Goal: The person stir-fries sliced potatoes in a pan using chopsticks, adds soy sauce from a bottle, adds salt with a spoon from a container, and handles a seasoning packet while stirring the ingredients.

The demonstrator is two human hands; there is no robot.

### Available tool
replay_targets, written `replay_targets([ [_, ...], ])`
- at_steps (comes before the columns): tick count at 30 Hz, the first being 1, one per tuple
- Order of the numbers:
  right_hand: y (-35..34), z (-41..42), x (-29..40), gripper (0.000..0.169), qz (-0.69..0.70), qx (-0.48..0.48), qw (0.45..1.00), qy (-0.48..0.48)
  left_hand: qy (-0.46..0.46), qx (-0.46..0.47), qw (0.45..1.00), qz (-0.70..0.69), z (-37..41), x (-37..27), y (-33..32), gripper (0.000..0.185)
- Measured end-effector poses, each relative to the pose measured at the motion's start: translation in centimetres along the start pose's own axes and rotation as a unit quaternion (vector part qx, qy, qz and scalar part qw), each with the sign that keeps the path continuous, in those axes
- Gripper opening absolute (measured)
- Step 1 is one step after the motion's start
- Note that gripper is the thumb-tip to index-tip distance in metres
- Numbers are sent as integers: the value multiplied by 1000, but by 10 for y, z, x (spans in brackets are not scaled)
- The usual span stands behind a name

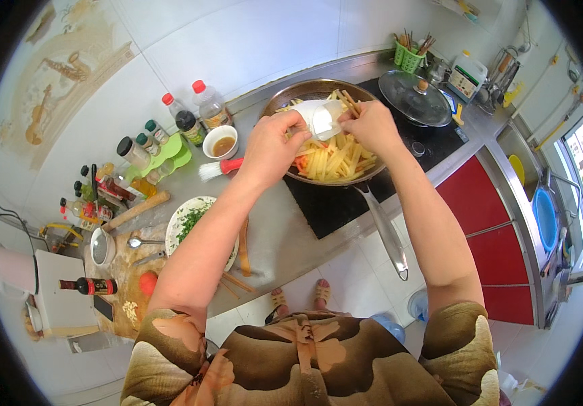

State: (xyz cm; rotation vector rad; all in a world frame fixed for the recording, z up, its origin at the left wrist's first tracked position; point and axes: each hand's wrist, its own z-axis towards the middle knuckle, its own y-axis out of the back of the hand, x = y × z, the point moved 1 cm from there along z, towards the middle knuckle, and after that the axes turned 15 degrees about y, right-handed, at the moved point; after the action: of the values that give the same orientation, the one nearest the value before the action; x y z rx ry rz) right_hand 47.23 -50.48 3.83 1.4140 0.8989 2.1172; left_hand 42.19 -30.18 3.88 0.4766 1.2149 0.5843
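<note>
A frying pan (387, 238) on the black cooktop (316, 215) holds yellow strips (339, 160), likely potato, with a few red pieces. Above the pan, my left hand (276, 142) grips the left side of a small clear container (324, 122) with white contents. My right hand (372, 127) touches the container's right side and also holds wooden chopsticks (349, 101). A white bowl of brown liquid (220, 143) and a brush with white bristles and a red handle (212, 171) lie left of the pan. Partly behind my left forearm is a plate of chopped greens (190, 218).
Right of the pan sits a glass lid (413, 99), with a white jug (468, 76) behind it. Sauce bottles (185, 119) and a green spice rack (169, 155) stand along the wall. A rolling pin (136, 210), a wooden board (124, 289) and a tomato (147, 282) are at left.
</note>
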Motion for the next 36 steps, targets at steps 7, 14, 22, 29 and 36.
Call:
replay_targets([
  [7,1,0,-16,12,243,57,962,-116,19,5,1000,-24,2,5,-15,14],
  [14,12,8,-14,12,262,23,956,-126,153,-11,982,-114,1,37,-10,10],
  [22,11,65,-26,14,244,-29,962,-121,226,-46,951,-207,-16,42,13,11],
  [29,43,68,-61,11,270,-133,938,-170,210,-50,943,-252,-24,43,20,8],
  [36,72,20,-84,13,166,-85,962,-199,204,-21,944,-258,-24,35,13,8],
])
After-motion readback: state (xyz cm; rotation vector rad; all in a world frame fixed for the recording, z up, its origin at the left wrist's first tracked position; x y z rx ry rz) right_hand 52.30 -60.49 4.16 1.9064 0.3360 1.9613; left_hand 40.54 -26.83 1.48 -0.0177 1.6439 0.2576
